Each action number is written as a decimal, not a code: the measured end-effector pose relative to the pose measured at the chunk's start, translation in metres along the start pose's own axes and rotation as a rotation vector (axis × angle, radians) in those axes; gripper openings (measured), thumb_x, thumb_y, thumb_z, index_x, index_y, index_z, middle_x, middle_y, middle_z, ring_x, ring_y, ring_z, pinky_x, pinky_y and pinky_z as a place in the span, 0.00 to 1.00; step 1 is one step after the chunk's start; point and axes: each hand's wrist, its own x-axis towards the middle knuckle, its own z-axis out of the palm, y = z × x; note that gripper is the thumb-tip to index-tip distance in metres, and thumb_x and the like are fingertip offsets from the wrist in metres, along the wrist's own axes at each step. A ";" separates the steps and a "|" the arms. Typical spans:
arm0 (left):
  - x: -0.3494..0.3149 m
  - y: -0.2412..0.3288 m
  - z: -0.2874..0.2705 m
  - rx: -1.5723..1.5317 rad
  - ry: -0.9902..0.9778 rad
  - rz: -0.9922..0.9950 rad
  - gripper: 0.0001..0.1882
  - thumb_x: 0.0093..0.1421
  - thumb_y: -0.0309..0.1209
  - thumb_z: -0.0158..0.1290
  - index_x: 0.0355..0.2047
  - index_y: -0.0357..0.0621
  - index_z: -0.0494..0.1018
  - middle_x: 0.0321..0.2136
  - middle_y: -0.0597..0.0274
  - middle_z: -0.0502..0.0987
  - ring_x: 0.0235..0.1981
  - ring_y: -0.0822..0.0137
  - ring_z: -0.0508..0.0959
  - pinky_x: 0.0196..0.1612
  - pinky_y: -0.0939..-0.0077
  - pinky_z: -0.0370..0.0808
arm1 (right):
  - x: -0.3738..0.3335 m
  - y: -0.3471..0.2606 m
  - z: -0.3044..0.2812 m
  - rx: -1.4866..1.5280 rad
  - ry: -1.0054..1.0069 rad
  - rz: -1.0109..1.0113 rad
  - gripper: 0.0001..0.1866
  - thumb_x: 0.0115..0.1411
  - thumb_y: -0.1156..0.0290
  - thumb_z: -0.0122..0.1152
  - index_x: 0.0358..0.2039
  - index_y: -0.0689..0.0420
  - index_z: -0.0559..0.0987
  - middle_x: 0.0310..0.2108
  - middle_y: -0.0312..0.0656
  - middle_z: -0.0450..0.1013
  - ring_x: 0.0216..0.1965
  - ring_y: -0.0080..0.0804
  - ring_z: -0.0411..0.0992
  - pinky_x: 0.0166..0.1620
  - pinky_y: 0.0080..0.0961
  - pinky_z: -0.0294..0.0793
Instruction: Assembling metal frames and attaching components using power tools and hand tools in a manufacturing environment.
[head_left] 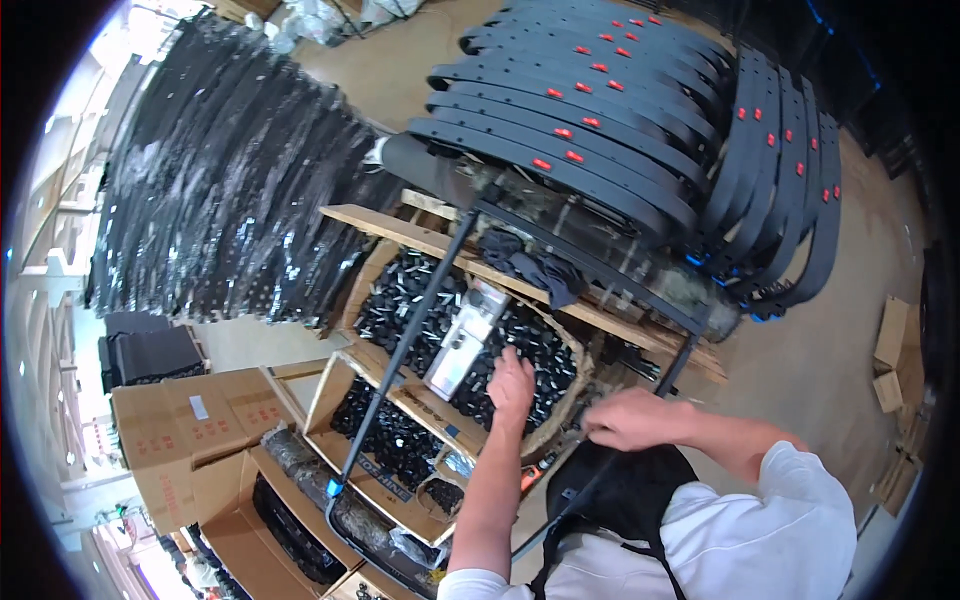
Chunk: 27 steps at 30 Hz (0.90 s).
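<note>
White shirt (765, 525) closest, I'd dip the left hand (512, 386) shallowly among the loose black fittings (548, 358), with the right hand (632, 420) clear, though whether either grasps anything I cannot tell.

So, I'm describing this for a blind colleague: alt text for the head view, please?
A person's left hand is over small black parts in a cardboard box, beside a silvery container, with the right hand off to the right. Curved dark strips with red pieces are stacked beyond.
</note>
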 end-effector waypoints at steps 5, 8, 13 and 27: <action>-0.016 -0.011 0.012 0.003 -0.100 -0.013 0.11 0.72 0.35 0.50 0.50 0.47 0.67 0.46 0.41 0.75 0.38 0.40 0.85 0.37 0.46 0.84 | 0.145 0.033 0.026 -0.290 0.293 0.129 0.18 0.62 0.64 0.62 0.51 0.58 0.77 0.47 0.52 0.77 0.47 0.54 0.79 0.52 0.49 0.79; -0.047 -0.012 0.020 -0.242 0.091 -0.006 0.14 0.75 0.40 0.48 0.51 0.43 0.68 0.44 0.40 0.78 0.35 0.43 0.85 0.36 0.49 0.82 | 0.178 0.073 0.045 -0.578 0.293 0.098 0.17 0.59 0.67 0.63 0.48 0.58 0.75 0.45 0.50 0.73 0.44 0.50 0.78 0.47 0.44 0.80; -0.077 -0.029 -0.014 -0.912 -0.100 -0.428 0.17 0.75 0.37 0.46 0.57 0.41 0.71 0.44 0.48 0.82 0.36 0.54 0.85 0.43 0.60 0.81 | 0.184 0.089 0.060 -0.637 0.258 0.039 0.12 0.61 0.71 0.57 0.45 0.54 0.75 0.45 0.47 0.70 0.46 0.46 0.74 0.44 0.41 0.78; 0.146 0.032 -0.152 -0.667 0.362 0.204 0.23 0.75 0.39 0.48 0.62 0.36 0.74 0.58 0.48 0.80 0.60 0.56 0.78 0.63 0.64 0.71 | 0.174 0.106 0.084 -0.473 0.267 -0.062 0.14 0.64 0.66 0.57 0.48 0.56 0.74 0.35 0.45 0.78 0.38 0.46 0.79 0.42 0.44 0.78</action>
